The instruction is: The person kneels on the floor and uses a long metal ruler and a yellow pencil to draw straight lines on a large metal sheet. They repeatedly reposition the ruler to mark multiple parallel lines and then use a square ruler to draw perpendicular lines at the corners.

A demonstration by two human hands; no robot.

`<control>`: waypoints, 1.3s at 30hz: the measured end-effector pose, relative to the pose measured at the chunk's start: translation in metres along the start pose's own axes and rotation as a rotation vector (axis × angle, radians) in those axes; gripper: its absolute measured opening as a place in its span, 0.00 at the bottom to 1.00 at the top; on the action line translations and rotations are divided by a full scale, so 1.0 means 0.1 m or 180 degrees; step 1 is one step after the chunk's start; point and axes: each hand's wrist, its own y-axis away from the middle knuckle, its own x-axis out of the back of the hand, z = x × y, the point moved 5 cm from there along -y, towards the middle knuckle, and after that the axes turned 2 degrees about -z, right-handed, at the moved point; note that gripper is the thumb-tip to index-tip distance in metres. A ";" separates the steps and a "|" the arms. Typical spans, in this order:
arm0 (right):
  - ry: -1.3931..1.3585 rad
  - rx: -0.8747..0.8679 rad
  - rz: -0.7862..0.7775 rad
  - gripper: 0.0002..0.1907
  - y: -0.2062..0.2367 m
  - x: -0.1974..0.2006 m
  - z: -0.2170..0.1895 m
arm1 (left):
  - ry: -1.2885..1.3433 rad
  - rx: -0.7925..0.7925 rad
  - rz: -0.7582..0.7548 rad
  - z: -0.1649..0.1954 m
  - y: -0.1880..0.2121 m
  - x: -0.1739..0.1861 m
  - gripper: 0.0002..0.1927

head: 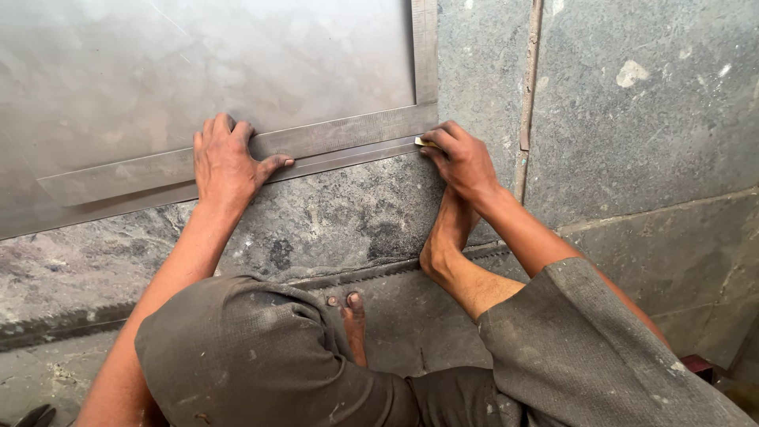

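Left hand: palm down, fingers spread flat, pressing on the long arm of a grey steel L-shaped square — not gripping, just bearing down. Right hand: fingers pinched around a small yellowish marking piece, its tip at the square's outer corner. The square lies flat along the lower edge of a large dull grey metal sheet; its short arm runs up the sheet's right edge. Sheet rests on a rough grey stone floor. One bare foot planted just below the right hand — heel toward the person.
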 end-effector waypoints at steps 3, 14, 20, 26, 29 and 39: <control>0.0038 0.0016 0.0098 0.09 -0.02 0.01 -0.08 | -0.0024 0.0002 0.0025 -0.01 0.00 -0.01 0.37; 0.0096 0.0120 0.0126 0.07 -0.05 0.02 -0.11 | -0.0024 -0.0114 0.0132 -0.02 0.00 -0.02 0.36; 0.0330 0.0108 -0.0061 0.06 -0.09 -0.06 0.00 | 0.0008 -0.0108 0.0159 -0.02 0.01 -0.02 0.36; 0.1033 -0.0582 -0.1079 0.08 -0.09 -0.22 -0.02 | -0.0108 0.0068 0.0041 -0.04 -0.02 -0.06 0.36; 0.1197 -0.0798 -0.2182 0.06 0.15 -0.33 -0.21 | 0.0486 -0.0046 -0.0118 -0.09 0.03 -0.06 0.30; -0.1466 -0.1455 0.1352 0.13 0.21 0.57 0.60 | 0.0233 0.0964 -0.0474 -0.37 0.38 -0.02 0.33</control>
